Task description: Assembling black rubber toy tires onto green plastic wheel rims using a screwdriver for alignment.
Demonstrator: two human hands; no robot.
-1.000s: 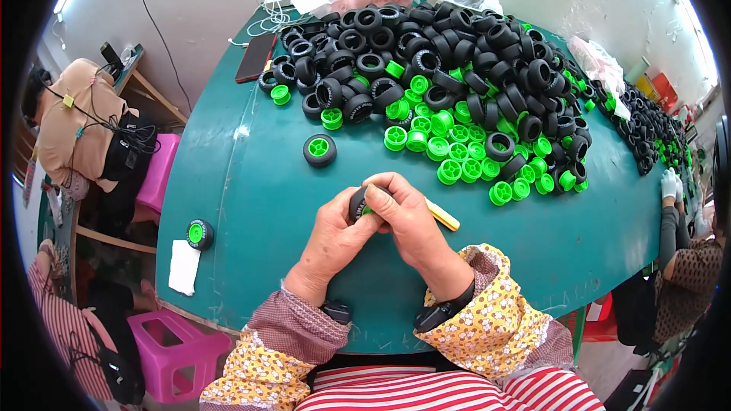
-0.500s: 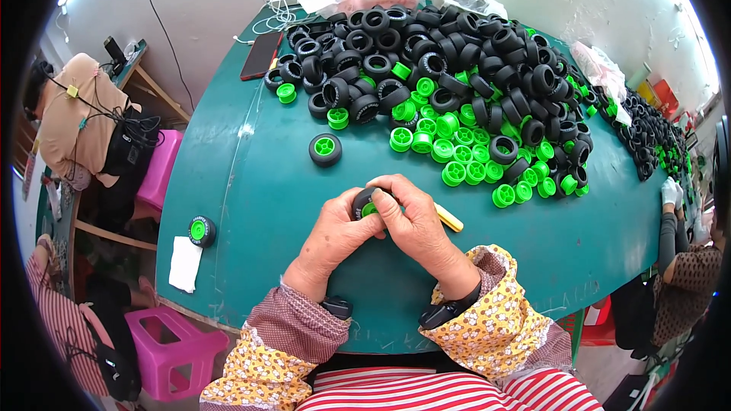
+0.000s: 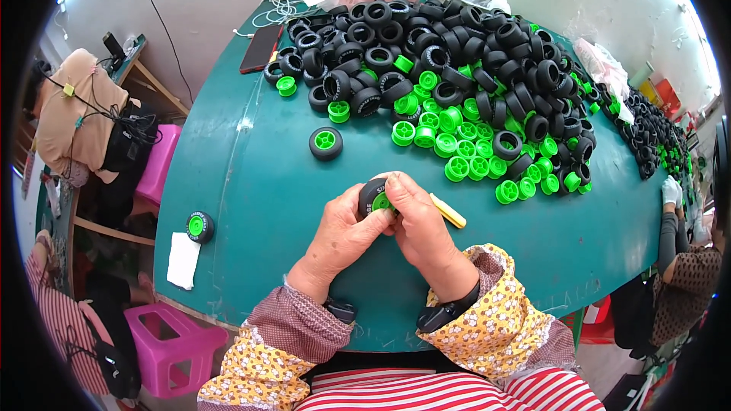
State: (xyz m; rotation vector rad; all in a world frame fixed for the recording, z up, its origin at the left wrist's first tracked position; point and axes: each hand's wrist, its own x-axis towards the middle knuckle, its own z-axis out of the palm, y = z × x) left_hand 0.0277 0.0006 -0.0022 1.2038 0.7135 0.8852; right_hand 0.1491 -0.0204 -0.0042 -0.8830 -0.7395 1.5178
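Between my two hands is a toy wheel, a black rubber tire around a green rim. My left hand grips its left side, with the thumb against the green rim. My right hand is closed on the other side; its fingers cover part of the tire. Just right of that hand lies a yellow-handled tool, partly hidden. A tire fitted on a green rim rests beyond my hands. Another such wheel stands at the table's left edge by a folded white tissue.
A heap of black tires fills the far side, with loose green rims along its front. A phone lies left of it. Pink stools stand at the left. A gloved co-worker's hand is at the right edge.
The wheel has turned in my hands, so more of its black sidewall shows. My right hand has shifted slightly right. Both hands keep their grip.
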